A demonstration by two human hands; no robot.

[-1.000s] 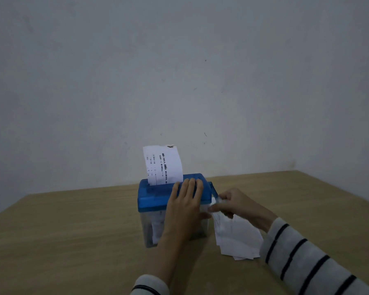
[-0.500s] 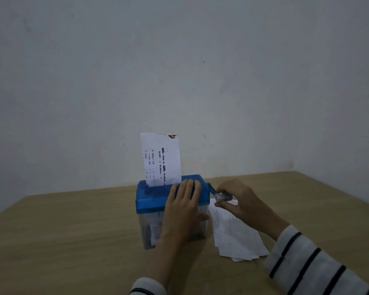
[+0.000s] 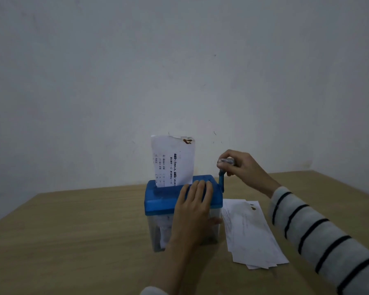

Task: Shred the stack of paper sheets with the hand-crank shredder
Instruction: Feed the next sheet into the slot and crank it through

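Note:
A small shredder with a blue lid (image 3: 164, 199) and a clear bin stands in the middle of the wooden table (image 3: 73, 241). A printed paper sheet (image 3: 175, 160) stands upright in its slot. My left hand (image 3: 194, 209) lies over the lid's right part, fingers straight on top and thumb down the bin's side. My right hand (image 3: 241, 167) grips the clear knob of the blue crank (image 3: 222, 179), which points up at the shredder's right end. A stack of white paper sheets (image 3: 251, 233) lies flat on the table just right of the shredder. Shreds show inside the bin.
A plain grey wall (image 3: 179, 71) rises close behind the table. The table's back edge runs right behind the shredder, and its right corner lies at the far right.
My right hand has swung the crank knob from low beside the shredder up to above the lid. The sheet stands taller in the view. My left hand stays on the lid.

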